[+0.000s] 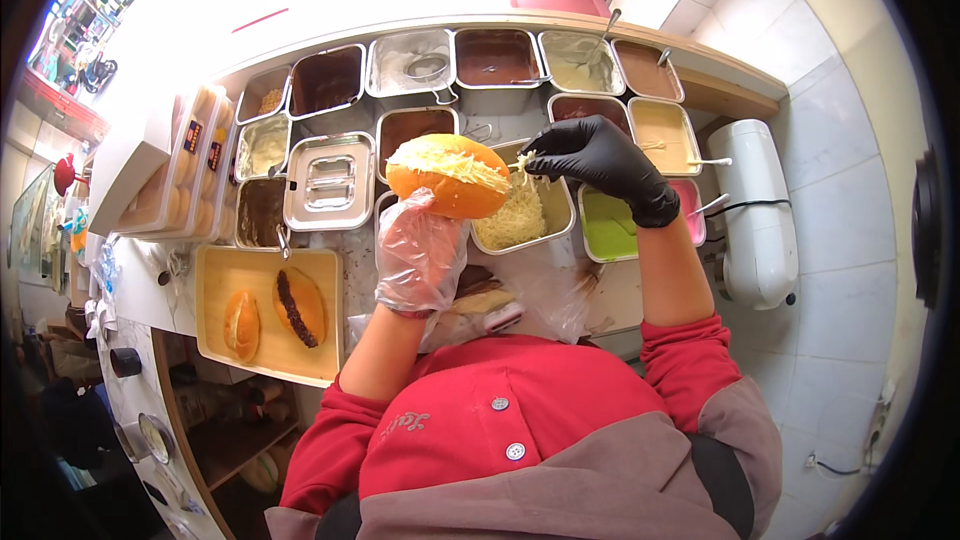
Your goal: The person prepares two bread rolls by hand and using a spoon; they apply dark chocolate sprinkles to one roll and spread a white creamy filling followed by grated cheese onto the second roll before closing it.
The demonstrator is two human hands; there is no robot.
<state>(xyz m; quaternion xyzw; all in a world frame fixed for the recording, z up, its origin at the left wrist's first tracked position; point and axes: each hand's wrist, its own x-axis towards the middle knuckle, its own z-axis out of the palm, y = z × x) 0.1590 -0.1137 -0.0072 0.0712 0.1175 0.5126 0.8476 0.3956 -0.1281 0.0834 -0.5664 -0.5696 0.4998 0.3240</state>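
Note:
A split bun (455, 202) with shredded cheese along its opening rests in my left hand (422, 258), which wears a clear plastic glove. My right hand (590, 162), in a black glove, pinches a small tuft of shredded cheese (527, 160) just right of the bun. Below that hand stands a metal container (565, 225) holding a heap of shredded cheese (512, 217). The bun hides part of this container and of those behind it.
Metal containers of brown, cream and green (608, 225) fillings surround my hands. A lidded one (330, 180) stands left. On a tray (222, 265) lie two buns, one with a dark filling (298, 305). Stacked plastic boxes (185, 165) stand far left, a white appliance (757, 215) right.

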